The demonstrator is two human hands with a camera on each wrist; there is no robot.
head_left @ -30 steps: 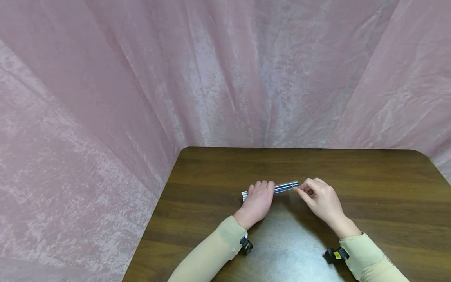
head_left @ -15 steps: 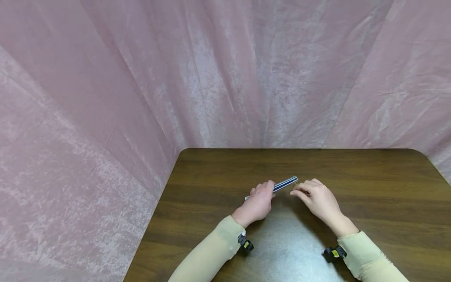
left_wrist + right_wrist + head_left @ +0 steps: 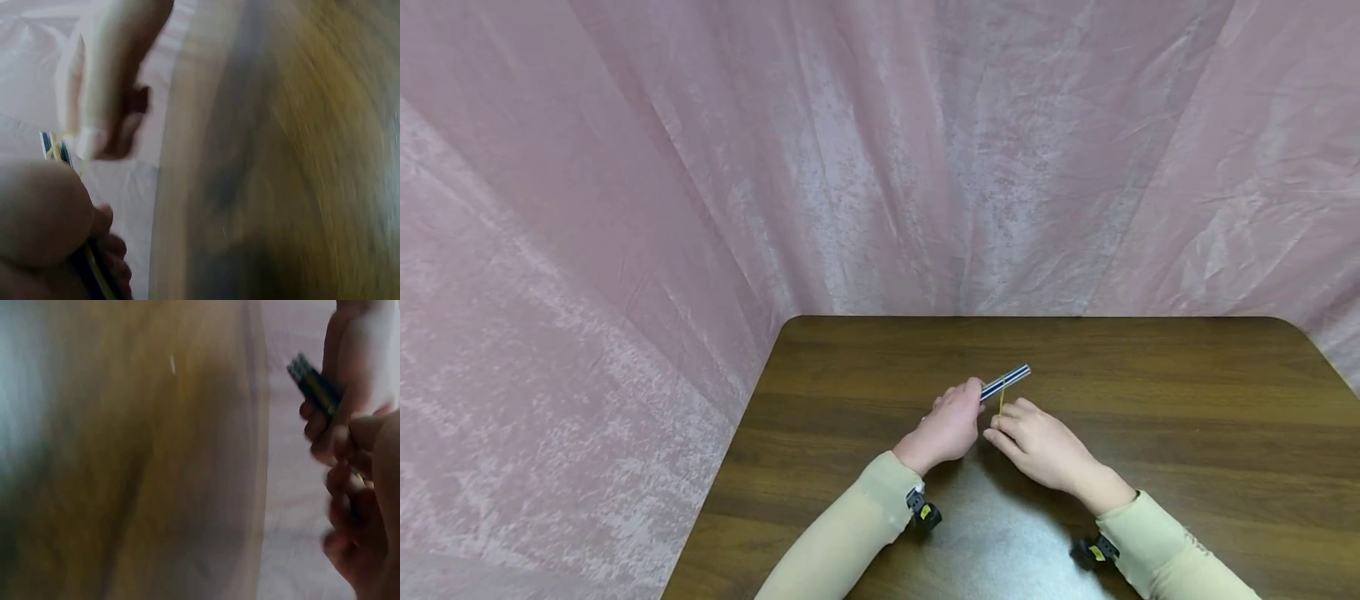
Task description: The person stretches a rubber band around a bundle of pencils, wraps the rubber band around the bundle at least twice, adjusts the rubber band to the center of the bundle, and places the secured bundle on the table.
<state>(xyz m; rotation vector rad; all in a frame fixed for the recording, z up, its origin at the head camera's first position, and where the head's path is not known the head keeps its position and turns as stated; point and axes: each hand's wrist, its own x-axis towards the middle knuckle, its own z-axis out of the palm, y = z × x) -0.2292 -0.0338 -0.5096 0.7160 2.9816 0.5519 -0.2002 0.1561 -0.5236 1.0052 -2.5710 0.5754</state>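
My left hand [image 3: 946,423] grips a bundle of slim, pencil-like sticks [image 3: 1018,374], dark blue with pale stripes. The bundle slants up to the right, its far end clear of the fingers and much of the rest hidden in the palm. A thin yellow rubber band [image 3: 1002,398] loops round the part of the bundle just past the left fingers. Thumb and fingers of my right hand [image 3: 1037,446] pinch that band and stretch it down towards me. In the right wrist view, pale grey stick ends [image 3: 299,364] poke out beyond the left hand.
Both hands are over a brown wooden table [image 3: 1210,417] with rounded far corners. Pink velvety curtains [image 3: 880,167] hang behind it and along the left side. Each cuff carries a small black camera, one on the left wrist [image 3: 925,510] and one on the right [image 3: 1093,552].
The bundle has tilted, its right end rising. My right hand has moved left and towards me, pulling the rubber band from the bundle's end further along it and stretching it.
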